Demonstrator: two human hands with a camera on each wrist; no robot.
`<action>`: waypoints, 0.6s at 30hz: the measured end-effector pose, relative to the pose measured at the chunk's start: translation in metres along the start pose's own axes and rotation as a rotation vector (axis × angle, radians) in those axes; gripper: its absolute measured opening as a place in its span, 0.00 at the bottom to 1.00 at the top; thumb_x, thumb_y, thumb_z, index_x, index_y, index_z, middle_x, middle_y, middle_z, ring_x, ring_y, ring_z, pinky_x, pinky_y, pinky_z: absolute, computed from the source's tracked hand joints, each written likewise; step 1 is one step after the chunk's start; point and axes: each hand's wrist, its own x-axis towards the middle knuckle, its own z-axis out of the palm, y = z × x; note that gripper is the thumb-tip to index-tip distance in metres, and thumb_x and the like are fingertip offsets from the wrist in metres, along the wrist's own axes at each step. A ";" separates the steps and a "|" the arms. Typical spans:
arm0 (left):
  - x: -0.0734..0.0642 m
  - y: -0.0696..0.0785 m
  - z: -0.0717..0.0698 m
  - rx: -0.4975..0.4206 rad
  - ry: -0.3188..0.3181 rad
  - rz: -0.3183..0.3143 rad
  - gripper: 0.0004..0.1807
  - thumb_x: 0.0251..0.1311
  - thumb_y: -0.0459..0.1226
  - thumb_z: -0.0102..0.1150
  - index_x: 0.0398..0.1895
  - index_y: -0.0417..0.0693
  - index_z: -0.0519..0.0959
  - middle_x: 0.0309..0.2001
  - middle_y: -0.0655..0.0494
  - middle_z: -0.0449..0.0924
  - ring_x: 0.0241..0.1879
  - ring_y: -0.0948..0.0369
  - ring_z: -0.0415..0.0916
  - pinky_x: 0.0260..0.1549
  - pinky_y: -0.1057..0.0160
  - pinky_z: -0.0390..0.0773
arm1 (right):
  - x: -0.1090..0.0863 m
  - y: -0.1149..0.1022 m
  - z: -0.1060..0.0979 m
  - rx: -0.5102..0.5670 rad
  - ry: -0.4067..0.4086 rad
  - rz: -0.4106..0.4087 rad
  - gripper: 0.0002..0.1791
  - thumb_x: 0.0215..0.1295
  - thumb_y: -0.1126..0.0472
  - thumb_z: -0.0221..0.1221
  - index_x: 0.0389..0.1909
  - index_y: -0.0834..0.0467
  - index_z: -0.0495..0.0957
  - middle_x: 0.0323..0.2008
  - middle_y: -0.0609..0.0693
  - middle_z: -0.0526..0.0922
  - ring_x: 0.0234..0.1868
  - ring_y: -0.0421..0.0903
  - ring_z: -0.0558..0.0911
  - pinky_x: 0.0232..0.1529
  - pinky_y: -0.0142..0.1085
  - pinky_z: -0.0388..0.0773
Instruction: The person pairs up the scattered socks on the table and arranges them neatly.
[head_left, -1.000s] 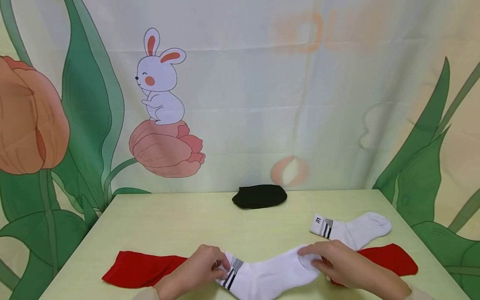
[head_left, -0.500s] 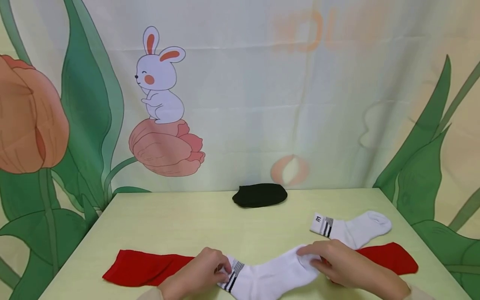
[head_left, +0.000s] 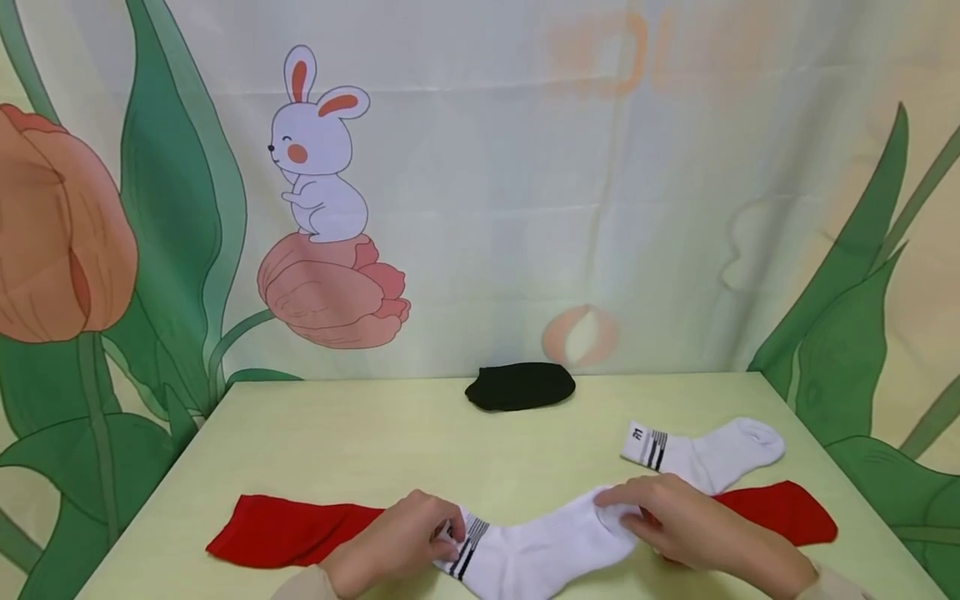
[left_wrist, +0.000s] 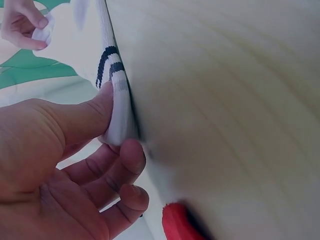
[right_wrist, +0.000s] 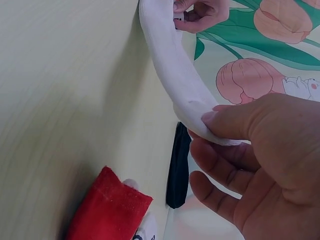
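Note:
A white sock [head_left: 547,546] with dark stripes at its cuff stretches between both hands at the front of the table. My left hand [head_left: 408,533] pinches the striped cuff between thumb and fingers, which the left wrist view shows close up. At the other end, my right hand [head_left: 671,517] pinches the toe, thumb [right_wrist: 225,122] on one face and fingers behind it. In the right wrist view the sock's middle bows near the tabletop. A red sock [head_left: 292,531] lies beside my left hand, and another red sock [head_left: 783,512] lies partly behind my right hand.
A second white striped sock [head_left: 708,454] lies at the right, against the red one. A black sock [head_left: 521,387] rests at the back edge of the pale table [head_left: 360,442]. Behind stands a printed curtain [head_left: 480,208] with tulips and a rabbit.
Both hands keep their hold on the white sock and barely move; the left hand shifts slightly right. The head view tilts down a little, so the scene sits slightly higher.

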 end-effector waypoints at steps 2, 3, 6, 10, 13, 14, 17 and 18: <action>0.000 0.000 0.000 -0.001 0.001 -0.006 0.04 0.60 0.35 0.73 0.34 0.53 0.85 0.35 0.64 0.82 0.35 0.65 0.73 0.36 0.68 0.75 | 0.001 0.002 0.001 -0.016 0.003 0.009 0.20 0.66 0.67 0.66 0.58 0.50 0.84 0.51 0.43 0.87 0.50 0.43 0.84 0.51 0.43 0.83; -0.001 0.000 0.000 0.000 0.001 -0.009 0.04 0.60 0.35 0.73 0.34 0.53 0.85 0.35 0.64 0.82 0.36 0.65 0.73 0.36 0.68 0.75 | 0.002 0.003 0.002 -0.022 0.002 0.016 0.20 0.66 0.67 0.66 0.58 0.50 0.85 0.51 0.43 0.87 0.50 0.44 0.84 0.52 0.43 0.83; -0.001 0.000 0.000 0.001 0.002 -0.016 0.05 0.60 0.35 0.73 0.34 0.53 0.85 0.36 0.63 0.82 0.36 0.65 0.73 0.37 0.68 0.76 | 0.005 0.007 0.004 -0.043 -0.012 0.036 0.20 0.66 0.66 0.66 0.57 0.49 0.85 0.50 0.41 0.86 0.49 0.43 0.82 0.51 0.42 0.82; -0.001 0.000 -0.001 0.002 -0.002 -0.024 0.05 0.60 0.35 0.73 0.34 0.53 0.85 0.36 0.63 0.82 0.36 0.65 0.73 0.37 0.68 0.75 | 0.010 0.013 0.010 -0.071 -0.032 0.035 0.19 0.65 0.66 0.68 0.55 0.50 0.86 0.49 0.39 0.86 0.44 0.40 0.78 0.47 0.37 0.80; -0.001 0.001 -0.001 0.009 -0.008 -0.030 0.05 0.60 0.36 0.73 0.34 0.53 0.84 0.36 0.64 0.82 0.36 0.65 0.72 0.36 0.68 0.75 | 0.013 0.014 0.013 -0.097 -0.038 0.045 0.18 0.64 0.66 0.68 0.53 0.48 0.87 0.47 0.37 0.86 0.41 0.40 0.75 0.43 0.36 0.76; 0.000 0.001 -0.001 0.010 -0.010 -0.033 0.05 0.60 0.36 0.73 0.34 0.53 0.84 0.36 0.64 0.81 0.36 0.65 0.72 0.36 0.68 0.74 | 0.013 0.015 0.014 -0.105 -0.041 0.054 0.18 0.63 0.66 0.69 0.52 0.48 0.87 0.47 0.37 0.86 0.40 0.40 0.75 0.43 0.36 0.75; 0.000 0.001 0.000 0.013 -0.014 -0.040 0.05 0.60 0.36 0.73 0.34 0.53 0.84 0.36 0.64 0.81 0.36 0.65 0.71 0.35 0.68 0.74 | 0.015 0.014 0.016 -0.110 -0.061 0.091 0.17 0.63 0.66 0.69 0.51 0.47 0.87 0.44 0.36 0.85 0.38 0.41 0.71 0.40 0.36 0.70; 0.000 0.001 0.000 0.015 -0.013 -0.040 0.05 0.60 0.36 0.73 0.34 0.53 0.84 0.35 0.64 0.81 0.36 0.65 0.71 0.35 0.68 0.73 | 0.016 0.013 0.016 -0.109 -0.068 0.101 0.17 0.63 0.66 0.68 0.50 0.46 0.87 0.43 0.36 0.85 0.37 0.41 0.70 0.39 0.36 0.69</action>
